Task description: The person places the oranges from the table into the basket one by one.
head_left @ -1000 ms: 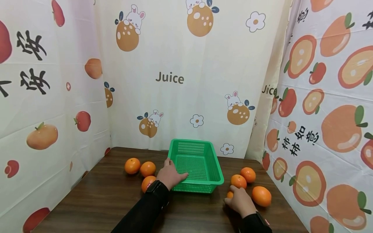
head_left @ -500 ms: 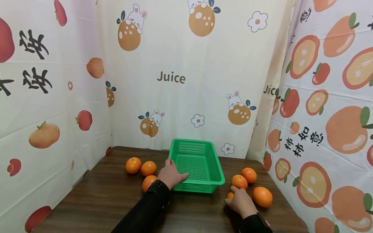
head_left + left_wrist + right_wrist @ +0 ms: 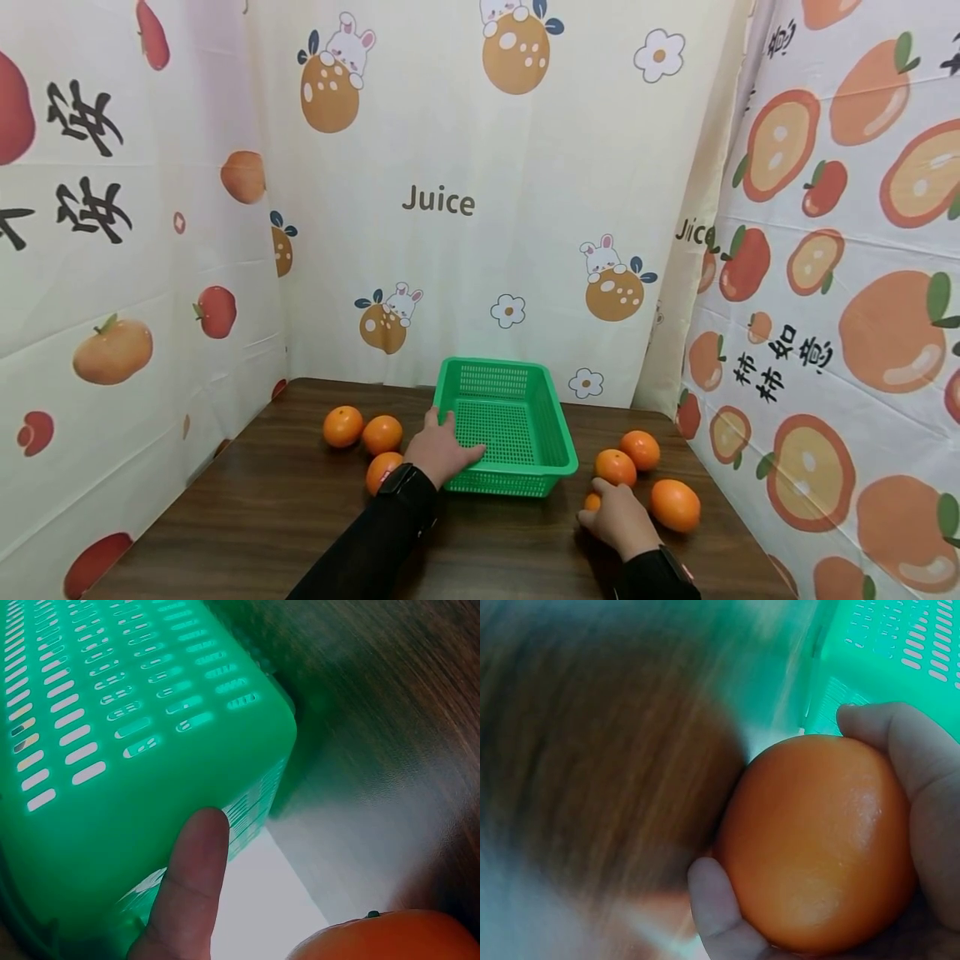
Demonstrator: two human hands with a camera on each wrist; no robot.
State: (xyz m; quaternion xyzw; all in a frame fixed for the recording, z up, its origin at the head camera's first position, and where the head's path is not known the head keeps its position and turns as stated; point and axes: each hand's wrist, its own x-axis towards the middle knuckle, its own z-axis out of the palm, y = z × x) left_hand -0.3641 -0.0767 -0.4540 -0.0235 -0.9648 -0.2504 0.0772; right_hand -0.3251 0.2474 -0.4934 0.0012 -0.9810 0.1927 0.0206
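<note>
My left hand (image 3: 437,450) rests on the near left corner of a green plastic basket (image 3: 558,425), its fingers spread along the left rim and its thumb reaching over the front rim. One straight finger (image 3: 196,881) lies against the basket's slotted wall (image 3: 135,799) in the left wrist view. To the right of the basket, my right hand (image 3: 621,518) grips an orange (image 3: 592,502), mostly hidden from the head camera. The right wrist view shows this orange (image 3: 817,840) between thumb and fingers. No fruit is visible inside the basket.
Several oranges stand on the brown wooden table (image 3: 300,525): a left group, including one orange (image 3: 342,427) at the back and another (image 3: 382,472) beside my left wrist, and a right group around my right hand, including a large orange (image 3: 675,505). Printed cloths (image 3: 450,275) enclose the table.
One finger of my left hand has lifted slightly away from the others at the basket's rim. My right hand stays in place with the orange; the view shifts only a little.
</note>
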